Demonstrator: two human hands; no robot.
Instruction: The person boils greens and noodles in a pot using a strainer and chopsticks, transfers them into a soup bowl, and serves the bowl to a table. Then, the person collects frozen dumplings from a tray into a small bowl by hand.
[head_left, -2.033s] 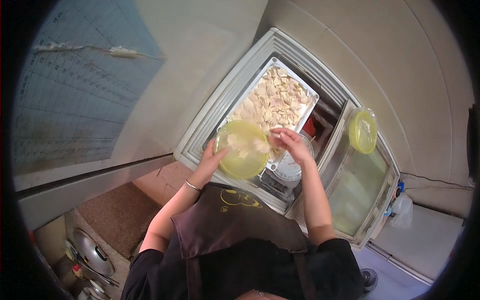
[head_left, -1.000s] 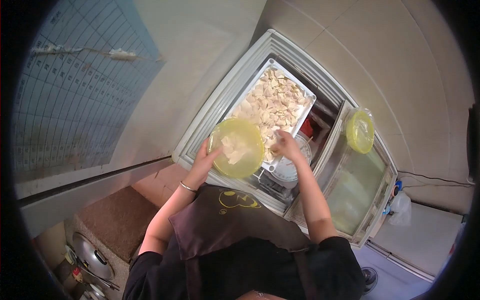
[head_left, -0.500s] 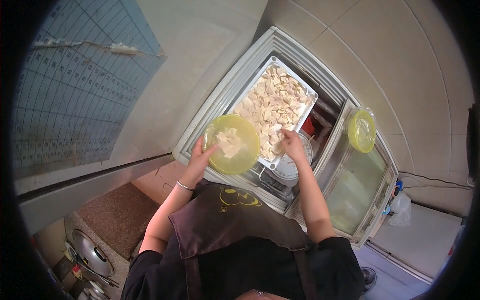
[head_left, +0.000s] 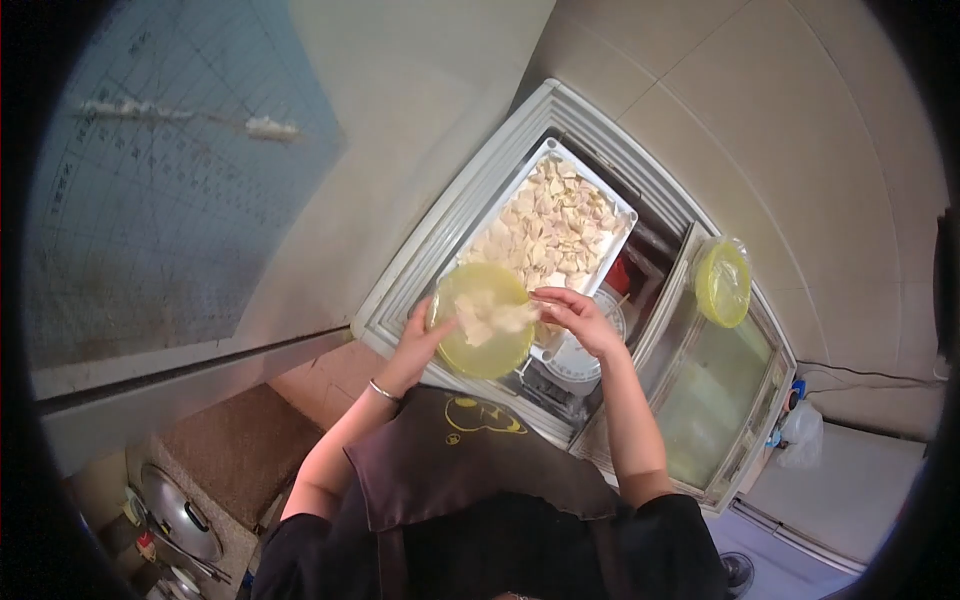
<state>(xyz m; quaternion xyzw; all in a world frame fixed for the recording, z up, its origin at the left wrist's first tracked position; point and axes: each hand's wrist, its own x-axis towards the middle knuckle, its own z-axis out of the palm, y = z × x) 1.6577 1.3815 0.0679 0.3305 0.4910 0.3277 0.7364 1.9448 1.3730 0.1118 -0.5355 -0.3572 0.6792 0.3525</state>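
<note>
My left hand (head_left: 420, 340) grips the left rim of a yellow-green bowl (head_left: 484, 355) lined with clear plastic. Pale folded dumplings (head_left: 474, 318) lie in the bowl, some of them blurred. At the bowl's right edge is my right hand (head_left: 570, 312), its fingers drawn together around pale dumplings that are smeared by motion. Beyond the bowl a white tray (head_left: 629, 222) full of the same pale dumplings rests in the opening of a chest freezer (head_left: 440, 232). The bowl covers the tray's near left corner. A round white scale (head_left: 572, 362) sits beside the tray, below my right hand.
A second yellow-green bowl (head_left: 722, 284) in clear plastic stands on the freezer's sliding glass lid (head_left: 715, 410). Tiled wall rises behind. A large panel with a gridded blue sheet (head_left: 180, 200) is at the left. A metal pot lid (head_left: 180, 512) lies at the lower left.
My right hand has moved from the tray to the bowl's edge with pale dumplings. The bowl and my left hand have shifted slightly right. The whole view has tilted a little.
</note>
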